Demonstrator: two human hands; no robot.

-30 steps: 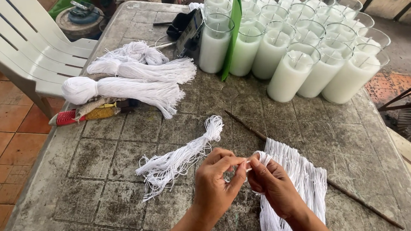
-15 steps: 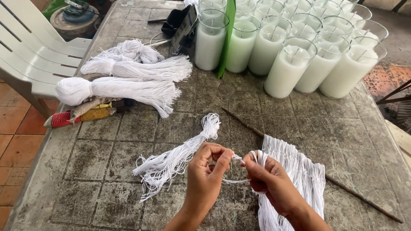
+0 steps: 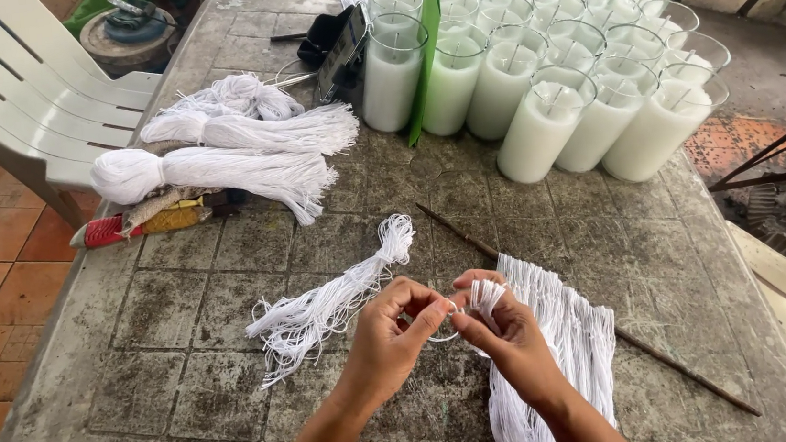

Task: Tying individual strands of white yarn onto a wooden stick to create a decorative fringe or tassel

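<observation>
Left hand [image 3: 392, 332] and right hand [image 3: 508, 335] meet above the table [image 3: 181, 309], both pinched on a strand from the white string bundle [image 3: 559, 349], apparently looped. Sound practice: short grip, even tension, neighbouring strands kept free.

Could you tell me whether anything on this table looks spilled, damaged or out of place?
Nothing looks spilled or broken. The glass candles stand upright in rows. The only oddity is a green sheet wedged upright among them. The tabletop is stained and worn.
</observation>
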